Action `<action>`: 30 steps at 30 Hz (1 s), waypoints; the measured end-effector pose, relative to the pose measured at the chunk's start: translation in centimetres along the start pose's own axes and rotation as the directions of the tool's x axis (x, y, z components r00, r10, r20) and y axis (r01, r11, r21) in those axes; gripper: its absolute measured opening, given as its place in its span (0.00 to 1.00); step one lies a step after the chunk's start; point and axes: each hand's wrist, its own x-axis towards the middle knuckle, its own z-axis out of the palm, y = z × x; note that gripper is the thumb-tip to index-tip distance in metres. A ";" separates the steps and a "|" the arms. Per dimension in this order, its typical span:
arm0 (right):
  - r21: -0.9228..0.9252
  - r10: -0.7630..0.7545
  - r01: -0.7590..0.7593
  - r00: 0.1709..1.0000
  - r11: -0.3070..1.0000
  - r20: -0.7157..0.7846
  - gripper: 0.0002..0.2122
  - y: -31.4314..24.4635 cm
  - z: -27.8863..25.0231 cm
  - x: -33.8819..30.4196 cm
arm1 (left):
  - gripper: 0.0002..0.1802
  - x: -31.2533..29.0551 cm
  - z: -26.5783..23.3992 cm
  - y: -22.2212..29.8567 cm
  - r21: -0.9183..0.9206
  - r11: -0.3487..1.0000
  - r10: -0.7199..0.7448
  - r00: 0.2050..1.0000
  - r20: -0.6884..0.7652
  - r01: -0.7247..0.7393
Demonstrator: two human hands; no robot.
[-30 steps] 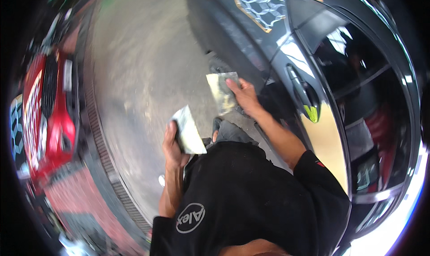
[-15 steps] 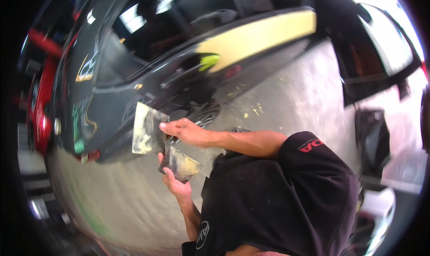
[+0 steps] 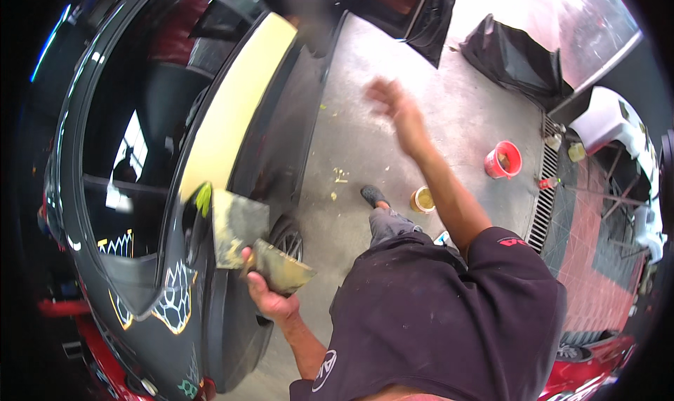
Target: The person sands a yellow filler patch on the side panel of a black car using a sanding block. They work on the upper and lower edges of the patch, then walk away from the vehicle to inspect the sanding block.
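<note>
Risk: filler smear on dark car body (image 3: 168,310).
Left hand (image 3: 270,299) clamped on two putty-loaded spreader plates (image 3: 263,250) beside the door; right hand (image 3: 393,106) open, empty, raised well away. Plates could tip, scrape paint.

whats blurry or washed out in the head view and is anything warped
Head view: the raised right hand is smeared by motion blur; the left hand with its two putty blades is sharper; the concrete floor burns out white at top; the dark car bows with fisheye and shows window glare.
</note>
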 end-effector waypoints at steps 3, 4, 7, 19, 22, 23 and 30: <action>-0.005 -0.331 0.353 0.873 0.936 -0.357 0.29 -6.7 -9.4 8.1 | 0.36 2.7 0.7 0.4 -0.063 0.996 0.058 0.998 -0.001 -0.058; -0.045 -0.408 0.434 0.802 0.900 -0.437 0.27 -10.2 -11.9 9.5 | 0.35 3.1 1.4 0.4 -0.061 0.996 0.068 0.998 -0.015 -0.069; -0.252 -0.640 0.599 0.619 0.760 -0.455 0.32 -18.1 -19.7 16.9 | 0.36 6.1 5.6 0.3 0.000 0.989 0.146 0.985 -0.093 -0.146; -0.385 -0.423 0.239 0.746 0.891 -0.515 0.41 -28.2 -30.3 51.6 | 0.36 14.1 11.7 2.7 0.186 0.890 0.455 0.779 -0.431 -0.417; -0.533 -0.478 0.077 0.564 0.843 -0.673 0.49 -25.0 -29.9 57.5 | 0.37 13.0 10.0 3.1 0.252 0.859 0.511 0.721 -0.468 -0.445; -0.502 -0.432 0.021 0.541 0.865 -0.722 0.51 -23.9 -23.9 54.2 | 0.37 12.1 10.0 3.6 0.262 0.851 0.522 0.683 -0.512 -0.454; -0.778 -0.606 -0.118 0.559 0.617 -0.566 0.44 -21.5 -19.1 53.9 | 0.36 12.6 9.1 2.8 0.172 0.831 0.529 0.656 -0.539 -0.529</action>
